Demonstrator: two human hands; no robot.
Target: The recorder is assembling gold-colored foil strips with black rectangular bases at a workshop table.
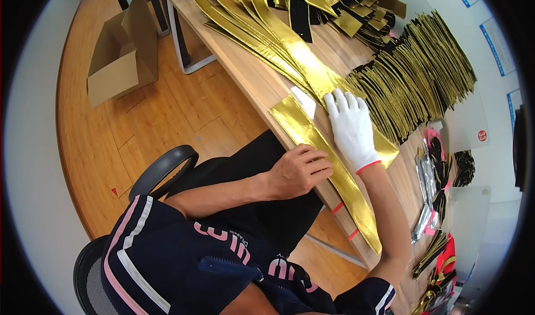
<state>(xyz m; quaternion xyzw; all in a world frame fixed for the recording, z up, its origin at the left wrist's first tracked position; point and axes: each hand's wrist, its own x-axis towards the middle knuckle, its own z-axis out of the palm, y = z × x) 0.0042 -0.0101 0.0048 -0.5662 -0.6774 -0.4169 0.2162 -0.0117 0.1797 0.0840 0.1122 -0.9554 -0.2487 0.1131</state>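
Head view: the bare left hand (300, 173), loosely curled, rests at a lone gold strip (348, 195) along the edge of the table (259, 83), whether gripping it I cannot tell; the gloved right hand (352, 128), fingers extended, lies over layered gold strips (295, 50), grasping nothing visible, probably keeping them from sliding; the packed black-and-gold row (418, 72) sits beyond, seemingly to leave working room.

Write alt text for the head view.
A white-gloved right hand rests on fanned gold strips on a wooden table; the bare left hand is at a separate gold strip's edge. Black and gold pieces lie beyond.
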